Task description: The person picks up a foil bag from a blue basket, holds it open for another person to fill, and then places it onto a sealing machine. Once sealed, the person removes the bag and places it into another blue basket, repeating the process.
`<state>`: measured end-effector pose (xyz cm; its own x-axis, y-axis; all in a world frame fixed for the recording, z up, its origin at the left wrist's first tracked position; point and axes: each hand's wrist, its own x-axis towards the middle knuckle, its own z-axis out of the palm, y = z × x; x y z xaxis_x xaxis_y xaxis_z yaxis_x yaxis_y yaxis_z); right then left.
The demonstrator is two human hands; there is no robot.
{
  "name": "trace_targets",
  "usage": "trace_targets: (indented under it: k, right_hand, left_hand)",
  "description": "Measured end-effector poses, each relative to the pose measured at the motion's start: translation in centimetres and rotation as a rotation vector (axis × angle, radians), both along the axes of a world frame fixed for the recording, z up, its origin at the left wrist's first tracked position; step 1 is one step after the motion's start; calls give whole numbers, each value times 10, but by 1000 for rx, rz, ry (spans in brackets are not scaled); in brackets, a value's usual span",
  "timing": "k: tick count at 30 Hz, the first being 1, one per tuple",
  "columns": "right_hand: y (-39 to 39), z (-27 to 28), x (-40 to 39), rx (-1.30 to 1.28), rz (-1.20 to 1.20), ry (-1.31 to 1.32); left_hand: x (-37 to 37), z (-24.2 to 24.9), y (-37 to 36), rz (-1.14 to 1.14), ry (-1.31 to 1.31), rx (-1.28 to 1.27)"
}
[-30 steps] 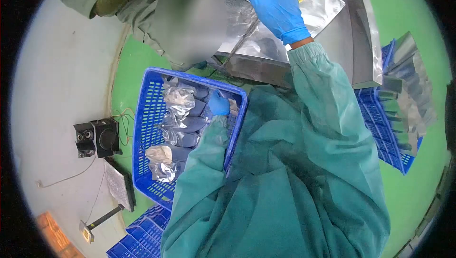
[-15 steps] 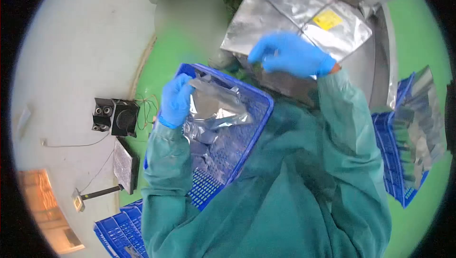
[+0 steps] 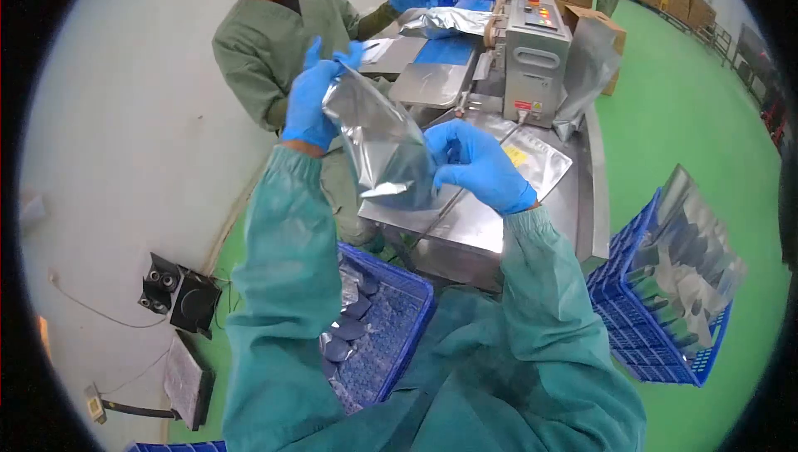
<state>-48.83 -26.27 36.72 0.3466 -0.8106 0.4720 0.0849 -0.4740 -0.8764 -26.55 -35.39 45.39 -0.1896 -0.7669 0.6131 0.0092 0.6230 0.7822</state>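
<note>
Foil pouch point(image 3: 376, 140) looks light, pliable, slick; best held by edges: left hand point(image 3: 311, 111) pinches upper end, right hand point(image 3: 485, 171) curls beside it, pinch unclear

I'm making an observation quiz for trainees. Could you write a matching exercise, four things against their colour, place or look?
Things
1. Raised silver pouch
2. Label
3. Speakers
4. Boxy machine

Descriptions
A. Black, low by the wall
B. Held up by the left hand
C. Grey, red button on top
D. Yellow

Pairs: 1-B, 2-D, 3-A, 4-C
</note>
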Motion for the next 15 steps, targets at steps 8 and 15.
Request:
trace_targets:
  k: [8, 15]
  right_hand:
    - [-31, -39, -19, 15, -401, 65]
    - [-44, -48, -7, -149, -770, -190]
  left_hand:
    - [-63, -102, -72, -439, 472, 518]
    - [-60, -148, -17, -121, 308, 329]
